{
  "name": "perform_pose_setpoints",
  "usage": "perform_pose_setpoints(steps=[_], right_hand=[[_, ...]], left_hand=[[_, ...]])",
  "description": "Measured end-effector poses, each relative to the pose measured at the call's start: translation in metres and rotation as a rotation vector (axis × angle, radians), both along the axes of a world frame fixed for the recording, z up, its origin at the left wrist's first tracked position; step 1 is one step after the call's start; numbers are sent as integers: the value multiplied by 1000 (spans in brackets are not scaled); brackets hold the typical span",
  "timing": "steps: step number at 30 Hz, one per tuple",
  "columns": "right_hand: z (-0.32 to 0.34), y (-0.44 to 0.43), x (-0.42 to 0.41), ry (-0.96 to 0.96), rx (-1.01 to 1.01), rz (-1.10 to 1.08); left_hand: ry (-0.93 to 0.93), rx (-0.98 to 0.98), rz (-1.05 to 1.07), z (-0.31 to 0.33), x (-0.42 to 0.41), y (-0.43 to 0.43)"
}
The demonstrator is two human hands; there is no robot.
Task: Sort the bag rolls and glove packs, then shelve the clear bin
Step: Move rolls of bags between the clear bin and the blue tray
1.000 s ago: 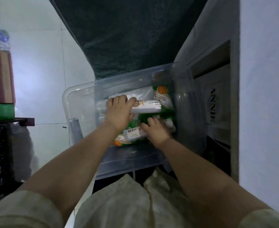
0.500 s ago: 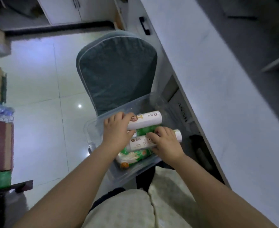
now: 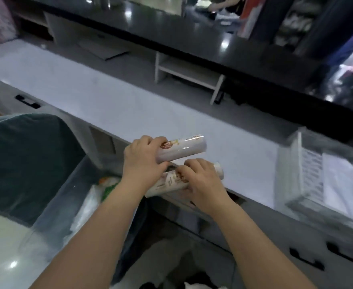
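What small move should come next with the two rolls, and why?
Probably set both down on the pale grey countertop: the left hand and right hand each grip a white bag roll at its front edge, above the clear plastic bin.

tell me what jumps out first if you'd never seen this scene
Two white bag rolls at the centre: the left hand grips the upper white bag roll over the pale grey countertop, and the right hand grips the lower white bag roll at the counter's front edge. Below left sits a clear plastic bin with green-and-white packs inside, beside a dark teal chair back.
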State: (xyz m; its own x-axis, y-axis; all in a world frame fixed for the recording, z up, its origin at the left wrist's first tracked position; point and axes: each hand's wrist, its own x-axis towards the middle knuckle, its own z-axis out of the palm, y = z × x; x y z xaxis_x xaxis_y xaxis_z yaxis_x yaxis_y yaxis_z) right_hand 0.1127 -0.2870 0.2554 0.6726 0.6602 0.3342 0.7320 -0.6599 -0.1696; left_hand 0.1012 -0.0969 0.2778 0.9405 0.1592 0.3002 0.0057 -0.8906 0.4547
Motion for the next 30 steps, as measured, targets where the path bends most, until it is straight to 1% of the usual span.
perform_pose_setpoints(steps=[4,9,16,20,25,30], right_hand=[[21,-91,-14,-81,34,-170],[41,-216,-36,-121,70,-368],[49,-415,-89,-83,65,-666],[40,-511,-114,-72,90,-775],[21,-596,-128,5,85,-890],[-2,-648,-117,55,69,-942]], left_hand=[[-99,31,-182,25,23,-90],[-153,7,-341,40,41,-221],[-144,-31,-545,52,36,-421],[-106,-34,-644,44,24,-524],[-51,-31,-697,26,21,-614],[-31,51,-724,13,41,-661]])
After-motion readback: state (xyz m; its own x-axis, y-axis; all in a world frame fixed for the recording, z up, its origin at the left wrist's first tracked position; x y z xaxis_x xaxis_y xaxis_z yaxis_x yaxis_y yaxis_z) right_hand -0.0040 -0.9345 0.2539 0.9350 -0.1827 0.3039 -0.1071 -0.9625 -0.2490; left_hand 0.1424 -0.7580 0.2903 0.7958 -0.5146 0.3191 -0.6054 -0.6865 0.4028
